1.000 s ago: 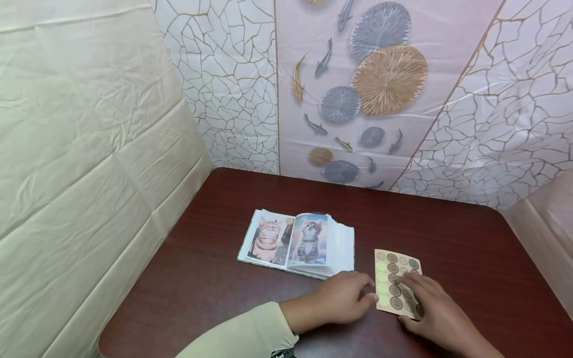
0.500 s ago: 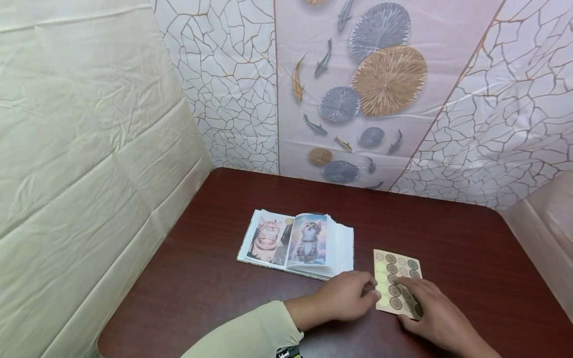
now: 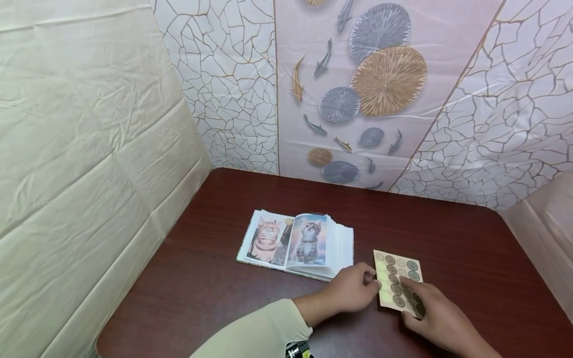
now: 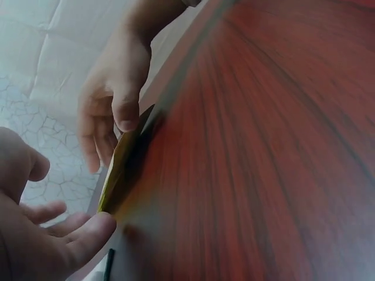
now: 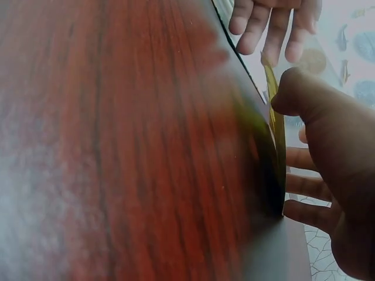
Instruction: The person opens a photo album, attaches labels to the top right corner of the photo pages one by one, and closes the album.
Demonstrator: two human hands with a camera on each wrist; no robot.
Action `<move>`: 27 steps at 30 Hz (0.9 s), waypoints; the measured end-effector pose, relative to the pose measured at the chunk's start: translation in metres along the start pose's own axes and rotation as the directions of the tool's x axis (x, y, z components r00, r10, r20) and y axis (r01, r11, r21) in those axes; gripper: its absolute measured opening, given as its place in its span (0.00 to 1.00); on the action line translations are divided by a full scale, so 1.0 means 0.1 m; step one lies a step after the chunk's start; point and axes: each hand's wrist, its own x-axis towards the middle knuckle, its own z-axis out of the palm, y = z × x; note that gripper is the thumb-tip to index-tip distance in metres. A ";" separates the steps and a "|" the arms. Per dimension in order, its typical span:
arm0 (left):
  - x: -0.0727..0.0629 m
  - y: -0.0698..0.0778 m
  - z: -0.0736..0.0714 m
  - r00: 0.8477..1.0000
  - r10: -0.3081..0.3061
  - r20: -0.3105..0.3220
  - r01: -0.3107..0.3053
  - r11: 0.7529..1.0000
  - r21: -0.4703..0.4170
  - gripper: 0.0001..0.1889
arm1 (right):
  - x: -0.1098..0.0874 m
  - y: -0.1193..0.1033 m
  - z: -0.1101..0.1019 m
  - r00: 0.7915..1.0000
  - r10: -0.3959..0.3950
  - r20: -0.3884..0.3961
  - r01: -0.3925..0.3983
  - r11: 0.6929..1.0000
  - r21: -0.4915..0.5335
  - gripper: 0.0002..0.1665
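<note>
A cream sheet of round stickers (image 3: 386, 287), some pale yellow, some dark-ringed, is tilted up off the table at its near side. My left hand (image 3: 355, 288) pinches its left edge, the thumb tip right at the corner in the left wrist view. At the sheet's right side, my right hand (image 3: 440, 313) holds it, thumb at the near edge and fingers over the face, covering part of the stickers. From the right wrist view the sheet (image 5: 279, 140) appears edge-on between the right thumb and fingers.
An open photo album (image 3: 342, 248) with cat pictures lies left of the sheet, close behind the left hand. One round gold sticker (image 3: 289, 222) is on its left page. The dark red table (image 3: 215, 303) meets a patterned cloth wall (image 3: 241, 99) at the back.
The sheet's near edge has risen and turned slightly. My left hand has moved a little right and up along its edge; the right thumb has shifted slightly with the sheet. The album is unmoved.
</note>
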 end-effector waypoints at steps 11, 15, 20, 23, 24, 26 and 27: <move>0.10 0.12 0.16 0.963 -0.269 -0.023 0.227 0.855 -0.466 0.12 | -0.02 -0.01 0.00 1.000 0.013 -0.005 -0.013 1.000 0.011 0.47; 0.11 0.13 0.17 0.959 -0.284 -0.021 0.238 0.839 -0.490 0.10 | -0.02 0.01 0.02 0.999 -0.039 -0.033 0.040 0.999 0.018 0.49; 0.11 0.14 0.18 0.958 -0.286 -0.021 0.236 0.829 -0.507 0.07 | 0.00 0.01 0.03 0.994 -0.091 -0.066 0.092 0.995 0.024 0.49; 0.11 0.14 0.17 0.958 -0.284 -0.024 0.230 0.820 -0.525 0.07 | 0.00 0.01 0.04 0.991 -0.113 -0.078 0.115 0.993 0.018 0.49; 0.11 0.13 0.17 0.959 -0.283 -0.024 0.229 0.818 -0.528 0.07 | 0.00 0.01 0.05 0.990 -0.118 -0.081 0.119 0.993 0.014 0.48; 0.11 0.13 0.17 0.960 -0.278 -0.024 0.222 0.814 -0.536 0.07 | -0.01 0.02 0.05 0.989 -0.123 -0.084 0.124 0.992 0.006 0.49; 0.11 0.12 0.18 0.961 -0.274 -0.025 0.218 0.813 -0.540 0.06 | -0.01 0.02 0.06 0.988 -0.125 -0.086 0.126 0.992 0.001 0.49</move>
